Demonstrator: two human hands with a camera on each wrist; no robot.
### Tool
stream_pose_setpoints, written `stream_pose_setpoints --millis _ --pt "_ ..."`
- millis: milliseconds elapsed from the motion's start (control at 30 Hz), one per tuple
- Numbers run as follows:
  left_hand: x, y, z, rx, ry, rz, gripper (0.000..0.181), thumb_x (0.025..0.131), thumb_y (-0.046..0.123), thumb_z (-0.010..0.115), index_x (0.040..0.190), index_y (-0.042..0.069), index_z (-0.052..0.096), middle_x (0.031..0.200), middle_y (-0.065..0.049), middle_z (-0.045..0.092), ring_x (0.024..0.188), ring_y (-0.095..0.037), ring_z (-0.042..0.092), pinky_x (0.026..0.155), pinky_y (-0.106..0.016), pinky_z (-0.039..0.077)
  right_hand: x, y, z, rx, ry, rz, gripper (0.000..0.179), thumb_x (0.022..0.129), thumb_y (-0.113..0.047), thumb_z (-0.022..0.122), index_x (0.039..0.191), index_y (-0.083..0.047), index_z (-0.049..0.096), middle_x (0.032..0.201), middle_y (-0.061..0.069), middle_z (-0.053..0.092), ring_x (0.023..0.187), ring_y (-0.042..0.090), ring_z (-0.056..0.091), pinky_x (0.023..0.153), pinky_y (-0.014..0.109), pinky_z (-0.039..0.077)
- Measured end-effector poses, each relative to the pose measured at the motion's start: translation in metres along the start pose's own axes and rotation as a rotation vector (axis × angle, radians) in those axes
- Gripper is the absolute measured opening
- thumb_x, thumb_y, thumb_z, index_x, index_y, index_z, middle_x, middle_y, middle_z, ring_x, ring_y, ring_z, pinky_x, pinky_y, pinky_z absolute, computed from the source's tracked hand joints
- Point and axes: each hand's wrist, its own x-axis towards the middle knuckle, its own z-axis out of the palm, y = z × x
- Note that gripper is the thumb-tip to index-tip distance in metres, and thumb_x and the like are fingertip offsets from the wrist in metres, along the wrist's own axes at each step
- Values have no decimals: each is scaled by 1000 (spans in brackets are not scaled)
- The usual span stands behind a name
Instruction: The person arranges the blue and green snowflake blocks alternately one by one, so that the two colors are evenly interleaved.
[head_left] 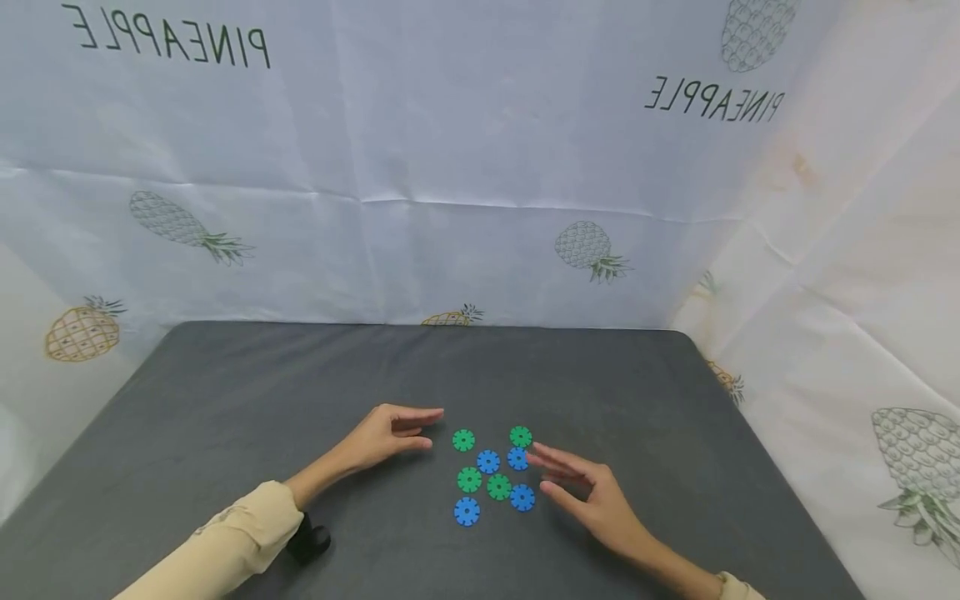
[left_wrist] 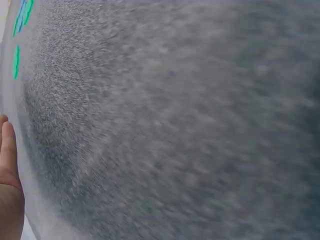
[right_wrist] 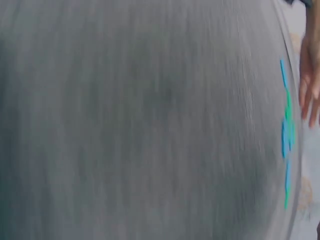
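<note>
Several flat notched discs lie in a loose cluster on the dark table. Some are green, such as the front-middle one [head_left: 498, 487]; others are blue, such as the nearest one [head_left: 467, 512]. My left hand [head_left: 378, 437] is left of the cluster, its fingers extended toward the upper-left green disc [head_left: 463, 440] but apart from it. On the right, my right hand [head_left: 588, 496] has its fingers extended and thumb spread. Its fingertips reach the edge of a blue disc [head_left: 517, 458]; whether they touch it, I cannot tell. Both hands hold nothing. Wrist views show the discs only edge-on.
A dark grey cloth covers the table [head_left: 360, 358]. Behind and beside it hangs a pale curtain [head_left: 465, 125] printed with pineapples. A black device [head_left: 309, 540] sits under the left wrist, beside the cream sleeve [head_left: 247, 529].
</note>
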Motion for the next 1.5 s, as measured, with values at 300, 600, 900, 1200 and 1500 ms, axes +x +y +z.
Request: stream_pose_setpoints --millis 300,600,900,1200,1500 --pt "14 -3 7 27 -17 25 47 85 9 72 128 -5 59 129 -18 59 119 -31 56 96 -34 47 -10 1 38 186 17 130 42 89 -2 66 126 16 53 115 32 60 103 31 65 77 36 56" --pt "21 -3 9 25 -53 -14 43 85 7 72 125 -5 61 125 -18 61 115 -31 59 93 -31 49 -20 5 51 154 -150 183 43 89 -11 68 126 9 58 118 24 63 96 19 66 76 31 56" --pt "24 -5 11 25 -62 -12 41 84 5 72 123 -4 63 123 -17 63 111 -31 60 91 -27 50 -14 7 28 -7 12 149 36 84 -12 74 116 3 65 108 19 68 96 25 67 78 31 56" --pt "28 -8 15 64 -50 8 38 82 6 74 118 -3 66 116 -14 67 105 -25 64 87 -28 52 -15 18 8 -14 -10 329 39 80 -13 77 116 -1 67 111 14 68 99 17 65 81 26 54" --pt "35 -11 22 114 -64 34 37 79 8 78 114 0 70 112 -11 69 99 -18 66 84 -25 53 -8 19 7 -70 -4 388 29 78 -13 80 105 -6 72 98 7 72 77 9 64 69 24 55"
